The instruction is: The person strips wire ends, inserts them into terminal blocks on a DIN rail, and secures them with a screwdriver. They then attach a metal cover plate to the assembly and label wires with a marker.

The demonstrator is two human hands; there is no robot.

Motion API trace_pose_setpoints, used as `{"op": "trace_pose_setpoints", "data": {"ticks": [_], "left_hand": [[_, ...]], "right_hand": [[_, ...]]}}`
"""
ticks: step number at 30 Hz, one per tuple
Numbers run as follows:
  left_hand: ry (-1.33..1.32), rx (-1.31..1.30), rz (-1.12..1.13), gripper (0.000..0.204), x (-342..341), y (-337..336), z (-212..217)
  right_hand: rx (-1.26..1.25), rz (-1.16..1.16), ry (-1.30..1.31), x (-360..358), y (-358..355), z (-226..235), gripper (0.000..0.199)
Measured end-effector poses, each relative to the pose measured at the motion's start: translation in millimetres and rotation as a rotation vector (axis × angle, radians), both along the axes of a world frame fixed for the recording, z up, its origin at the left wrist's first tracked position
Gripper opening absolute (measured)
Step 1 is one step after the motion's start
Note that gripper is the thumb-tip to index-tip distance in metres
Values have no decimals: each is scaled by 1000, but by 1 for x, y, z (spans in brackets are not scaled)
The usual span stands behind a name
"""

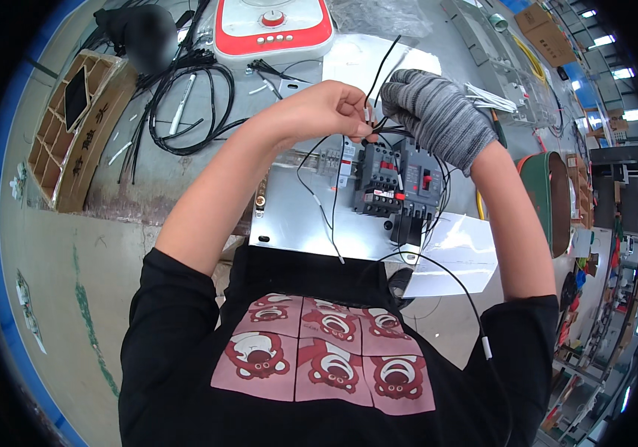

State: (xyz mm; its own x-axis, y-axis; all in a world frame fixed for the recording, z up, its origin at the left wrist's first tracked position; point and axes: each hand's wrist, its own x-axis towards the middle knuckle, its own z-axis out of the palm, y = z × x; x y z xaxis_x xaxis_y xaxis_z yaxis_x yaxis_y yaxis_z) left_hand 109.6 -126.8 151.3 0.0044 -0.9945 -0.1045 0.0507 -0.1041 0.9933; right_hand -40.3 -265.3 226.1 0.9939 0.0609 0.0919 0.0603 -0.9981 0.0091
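Workshop bench, grey and scuffed, fills our view. Nearest us lies a bare silver metal mounting plate [297,216] with a white paper sheet [457,253] at its right edge. On the plate stand dark grey block-shaped electrical switching units [397,182]. Just above them our bare left hand [326,112] pinches thin black insulated wires [375,123] between fingertips; our right hand [438,112], in a grey knitted glove, closes on the same bundle from the other side. We judge the wires light, limp and springy, apt to slip through the glove; best gripped close to their white-sleeved ends. Farther off lie a coil of black cable [188,112], a brown cardboard divider box [77,127] and a red-and-white appliance [274,26].
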Motion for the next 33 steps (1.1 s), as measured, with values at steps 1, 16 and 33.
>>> {"op": "trace_pose_setpoints", "data": {"ticks": [1,16,33], "left_hand": [[12,-3,4,15,1,4,0],[-417,-298,311,17,-29,20,-5],[-668,-430,642,17,-47,44,-23]], "right_hand": [[134,-43,4,0,-3,-5,15],[1182,-412,381,-15,-11,-19,30],[1008,-617,180,-23,41,-37,24]]}}
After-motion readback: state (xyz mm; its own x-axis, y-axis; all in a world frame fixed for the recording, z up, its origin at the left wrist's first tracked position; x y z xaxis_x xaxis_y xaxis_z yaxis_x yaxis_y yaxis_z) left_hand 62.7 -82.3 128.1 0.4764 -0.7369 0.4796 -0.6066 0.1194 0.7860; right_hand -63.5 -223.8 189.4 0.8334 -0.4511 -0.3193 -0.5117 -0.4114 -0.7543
